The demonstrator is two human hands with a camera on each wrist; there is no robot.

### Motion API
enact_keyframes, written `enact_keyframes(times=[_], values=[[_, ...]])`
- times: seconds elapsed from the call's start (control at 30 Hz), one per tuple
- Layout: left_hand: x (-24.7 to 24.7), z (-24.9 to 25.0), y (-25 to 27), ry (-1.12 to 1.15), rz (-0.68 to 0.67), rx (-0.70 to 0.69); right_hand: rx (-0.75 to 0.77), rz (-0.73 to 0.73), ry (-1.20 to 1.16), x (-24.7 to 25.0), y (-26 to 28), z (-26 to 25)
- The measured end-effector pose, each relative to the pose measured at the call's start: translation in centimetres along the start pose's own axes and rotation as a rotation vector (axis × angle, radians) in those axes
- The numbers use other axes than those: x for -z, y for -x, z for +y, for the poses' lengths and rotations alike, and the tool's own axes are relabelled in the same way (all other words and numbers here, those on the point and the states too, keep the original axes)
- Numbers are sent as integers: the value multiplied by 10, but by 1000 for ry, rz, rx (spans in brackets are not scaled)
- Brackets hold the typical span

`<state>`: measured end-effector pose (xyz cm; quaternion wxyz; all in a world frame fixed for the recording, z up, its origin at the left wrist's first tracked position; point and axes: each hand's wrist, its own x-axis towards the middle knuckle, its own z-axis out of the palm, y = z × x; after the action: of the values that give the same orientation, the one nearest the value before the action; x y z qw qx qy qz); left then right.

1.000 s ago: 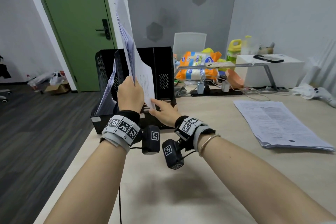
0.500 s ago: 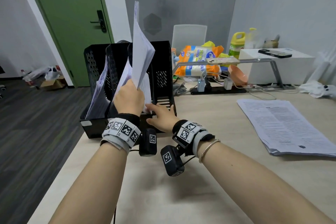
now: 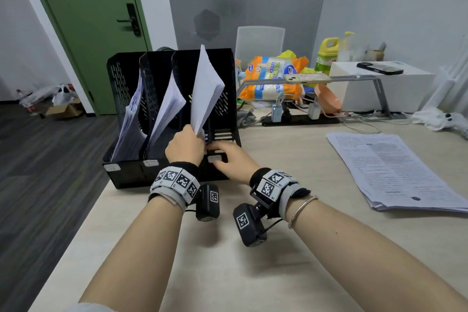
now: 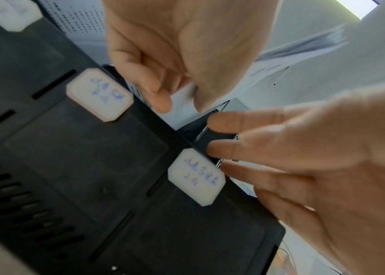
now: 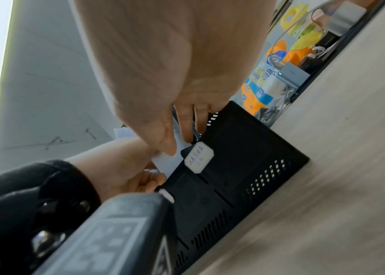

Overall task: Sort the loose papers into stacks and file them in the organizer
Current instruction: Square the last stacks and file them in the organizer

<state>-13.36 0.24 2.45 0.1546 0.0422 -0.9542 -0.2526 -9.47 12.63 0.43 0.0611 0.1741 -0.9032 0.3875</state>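
A black three-slot organizer (image 3: 126, 175) stands at the table's left side. Its left and middle slots hold leaning papers. My left hand (image 3: 196, 134) pinches the lower edge of a white paper stack (image 3: 206, 91) that stands tilted in the right slot. In the left wrist view my left hand (image 4: 175, 89) has its thumb and fingers closed on the paper's corner. My right hand (image 3: 217, 149) lies with straight fingers (image 4: 245, 150) on the front rim of that slot, next to a white label (image 4: 196, 182). A loose paper pile (image 3: 395, 172) lies flat on the table at the right.
Behind the organizer are a power strip (image 3: 298, 120) with chargers, an orange package (image 3: 271, 78), a grey metal stand (image 3: 354, 81) carrying a phone, and a white box (image 3: 379, 88). The table's left edge runs just beside the organizer. A green door (image 3: 83, 20) is at the back left.
My left hand has brought the paper stack down from high above the organizer into the right slot. My right hand has stayed at the organizer's front.
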Motion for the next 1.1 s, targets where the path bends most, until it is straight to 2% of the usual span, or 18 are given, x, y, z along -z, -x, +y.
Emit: enact_keyframes(times=[0.33, 0.47, 0.53, 0.8, 0.93, 1.1], values=[[30, 22, 23, 174, 113, -117, 6, 132, 5, 39, 23, -3], [36, 47, 46, 284, 181, -231, -50, 183, 50, 66, 50, 2], [33, 61, 57, 351, 165, -270, -82, 205, 70, 80, 67, 10], [-11, 122, 92, 465, -192, -295, -280, 280, 159, 144, 144, 60], [-32, 155, 110, 445, -388, -321, -419, 285, 196, 181, 186, 95], [-58, 190, 131, 381, -517, -374, -595, 305, 229, 211, 231, 127]])
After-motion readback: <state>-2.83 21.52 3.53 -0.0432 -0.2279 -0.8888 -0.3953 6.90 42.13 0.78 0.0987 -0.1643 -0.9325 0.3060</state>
